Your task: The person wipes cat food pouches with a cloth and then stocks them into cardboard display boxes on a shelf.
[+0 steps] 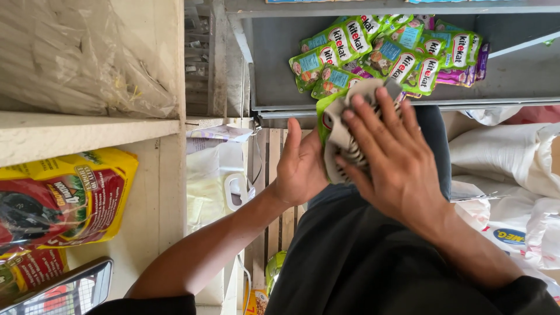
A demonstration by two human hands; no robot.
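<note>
My left hand holds a stack of green pet-food pouches from below, edges up, so their grey backs and seams show. Over the top of that stack my right hand lies flat with fingers spread, pressing on it. Just beyond the hands, a loose pile of the same green pouches, with a few purple ones at its right, lies on a grey metal shelf. My dark-trousered legs fill the lower middle of the view.
A cream wooden shelf unit stands at left, bearing a clear plastic bag above and yellow-and-red bags below. White sacks are heaped at right. A white plastic bag and wooden slats sit between.
</note>
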